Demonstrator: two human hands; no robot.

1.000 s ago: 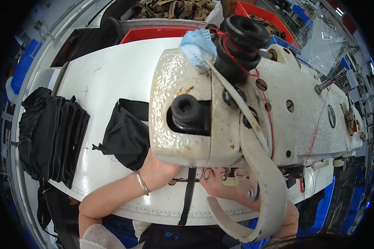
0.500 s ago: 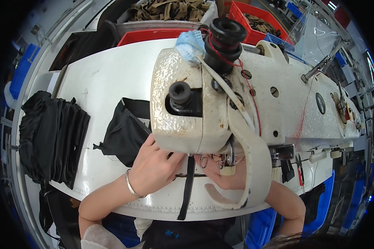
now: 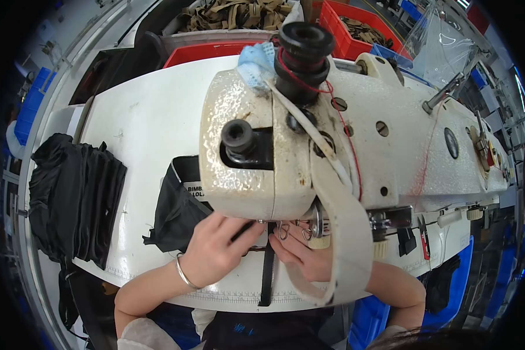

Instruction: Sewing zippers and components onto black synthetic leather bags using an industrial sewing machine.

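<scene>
A white sewing machine (image 3: pixel 239 181) stands over the work, its head hiding the needle area and some of my fingertips. Under its left side lies a black fabric pouch (image 3: pixel 178 207) with a white label. My left hand (image 3: pixel 213 251), a bangle on its wrist, bends its fingers on the pouch's black fabric at the machine head. A narrow black zipper strip (image 3: pixel 266 280) runs from under the head toward the table's front edge. My right hand (image 3: pixel 303 254) has its thumb and fingers closed at the strip's right edge, partly behind the machine's pale curved guard (image 3: pixel 353 251).
A stack of folded black fabric pieces (image 3: pixel 76 201) sits on the left of the white table (image 3: pixel 140 116). Red scissors-like snips (image 3: pixel 424 238) lie at the right. Behind are a white bin (image 3: pixel 216 36) of tan straps and a red crate (image 3: pixel 332 26). Blue bins (image 3: pixel 367 321) stand below.
My right hand has come down and left, out from behind the machine parts, to the strip. My left hand and the pouch sit slightly lower. The whole view has shifted a little.
</scene>
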